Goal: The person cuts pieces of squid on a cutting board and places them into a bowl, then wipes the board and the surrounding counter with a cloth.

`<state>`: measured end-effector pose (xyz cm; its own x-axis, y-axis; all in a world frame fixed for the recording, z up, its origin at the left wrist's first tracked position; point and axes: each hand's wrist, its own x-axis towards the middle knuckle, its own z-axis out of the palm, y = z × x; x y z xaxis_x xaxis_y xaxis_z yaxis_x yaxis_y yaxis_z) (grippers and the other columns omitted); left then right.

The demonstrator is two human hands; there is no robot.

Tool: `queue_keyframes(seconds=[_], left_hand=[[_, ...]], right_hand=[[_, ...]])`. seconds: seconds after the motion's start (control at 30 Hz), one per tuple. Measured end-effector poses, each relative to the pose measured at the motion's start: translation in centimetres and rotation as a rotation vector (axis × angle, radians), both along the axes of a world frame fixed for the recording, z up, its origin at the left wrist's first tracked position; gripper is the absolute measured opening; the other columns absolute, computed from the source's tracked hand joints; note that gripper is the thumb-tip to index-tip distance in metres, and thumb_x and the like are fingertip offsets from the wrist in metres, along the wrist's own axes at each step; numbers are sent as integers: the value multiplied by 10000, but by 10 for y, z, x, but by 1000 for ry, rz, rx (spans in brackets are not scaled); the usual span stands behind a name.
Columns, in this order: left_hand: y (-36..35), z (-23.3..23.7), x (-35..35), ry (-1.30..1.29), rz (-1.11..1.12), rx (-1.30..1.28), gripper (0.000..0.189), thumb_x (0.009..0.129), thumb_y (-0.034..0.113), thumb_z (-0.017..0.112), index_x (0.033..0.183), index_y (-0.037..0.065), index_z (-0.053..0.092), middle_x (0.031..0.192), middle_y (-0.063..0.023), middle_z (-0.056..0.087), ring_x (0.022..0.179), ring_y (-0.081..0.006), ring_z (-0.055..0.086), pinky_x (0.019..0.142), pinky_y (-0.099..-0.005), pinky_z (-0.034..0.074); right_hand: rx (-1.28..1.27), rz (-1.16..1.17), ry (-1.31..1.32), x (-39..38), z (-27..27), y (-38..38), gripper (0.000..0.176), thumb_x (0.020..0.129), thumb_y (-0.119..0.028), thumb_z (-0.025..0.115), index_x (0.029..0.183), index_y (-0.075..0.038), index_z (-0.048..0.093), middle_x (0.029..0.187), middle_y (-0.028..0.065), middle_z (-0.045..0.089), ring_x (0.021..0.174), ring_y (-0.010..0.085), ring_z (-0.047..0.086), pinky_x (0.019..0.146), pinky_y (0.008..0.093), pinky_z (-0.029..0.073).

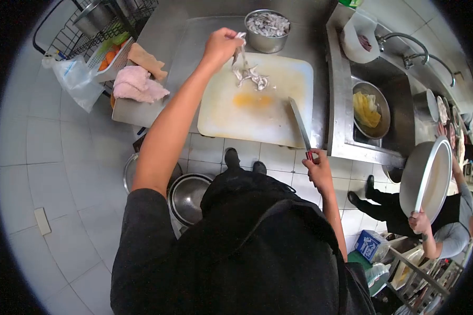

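My left hand [220, 48] is closed in a pinch on a limp, whitish-grey strip, raised over the back edge of the white cutting board [220, 118]. Its exact kind I cannot make out. Below it lies a small heap of similar pale strips [255, 79]. My right hand [319, 170] grips a knife [301, 126] by its red handle at the front right edge of the board, the blade pointing away from me over the board. Just behind the board stands a metal pot [268, 34] filled with chopped whitish-grey pieces.
Right of the board is a sink [394, 79] holding a metal bowl [386, 107] with something yellow. A co-worker [452, 215] carries a large pan [423, 181] at the right. Pink cloth [136, 84] lies on the left counter corner. Metal bowls [189, 202] stand low by my legs.
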<state>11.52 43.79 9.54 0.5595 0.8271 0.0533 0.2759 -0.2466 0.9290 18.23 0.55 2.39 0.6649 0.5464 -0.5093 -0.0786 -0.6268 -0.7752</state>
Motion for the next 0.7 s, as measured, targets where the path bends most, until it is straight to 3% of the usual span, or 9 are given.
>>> queue_keyframes(seconds=[0.03, 0.13, 0.23, 0.33, 0.37, 0.5, 0.7], left_hand=[[-11, 16, -3, -29, -21, -85, 335, 771, 155, 763, 1025, -35, 654, 901, -119, 708, 728, -160, 669, 645, -303, 531], [-43, 29, -20, -115, -38, -204, 295, 803, 119, 751, 1028, -37, 640, 867, -114, 696, 691, -138, 659, 586, -281, 524], [-80, 2, -62, -104, 49, -351, 228, 874, 111, 697, 1051, 3, 604, 867, -65, 667, 754, -138, 641, 656, -294, 532], [-119, -66, -120, -73, 210, -591, 242, 878, 87, 681, 1078, -6, 582, 890, -71, 658, 753, -148, 629, 623, -295, 520], [-128, -93, -139, -96, 257, -659, 254, 876, 89, 683, 1084, -8, 576, 892, -72, 654, 743, -151, 623, 613, -293, 515], [-161, -118, -179, -92, 402, -732, 276, 869, 96, 687, 1093, -18, 572, 881, -82, 653, 716, -152, 612, 608, -289, 510], [-174, -134, -194, -176, 395, -694, 295, 857, 104, 697, 1094, -30, 586, 884, -88, 660, 684, -143, 602, 594, -284, 493]], right_hand=[[-6, -2, 17, 0, 1, 0, 471, 831, -149, 689, 1253, -10, 530, 773, 80, 608, 666, 145, 563, 616, 314, 471], [-34, 27, 5, 1, -3, 1, 432, 867, -175, 619, 1253, -5, 526, 807, 145, 643, 665, 243, 618, 632, 381, 492], [-61, 166, -298, 6, -29, -8, 409, 893, -200, 528, 1246, 7, 520, 875, 257, 661, 729, 409, 651, 691, 481, 495], [-97, 200, -463, -2, -3, 0, 405, 891, -209, 467, 1220, 20, 523, 899, 321, 643, 827, 511, 619, 763, 547, 467], [-145, 226, -465, -2, 2, 3, 345, 920, -212, 494, 1169, 25, 536, 842, 302, 651, 810, 501, 624, 739, 548, 471], [-45, 304, -553, -14, 11, 17, 270, 970, -237, 562, 1072, 12, 539, 806, 273, 660, 751, 478, 634, 658, 528, 485], [183, 516, -476, -52, 17, 64, 231, 973, -178, 564, 1117, 1, 538, 803, 274, 653, 730, 474, 632, 630, 519, 485]])
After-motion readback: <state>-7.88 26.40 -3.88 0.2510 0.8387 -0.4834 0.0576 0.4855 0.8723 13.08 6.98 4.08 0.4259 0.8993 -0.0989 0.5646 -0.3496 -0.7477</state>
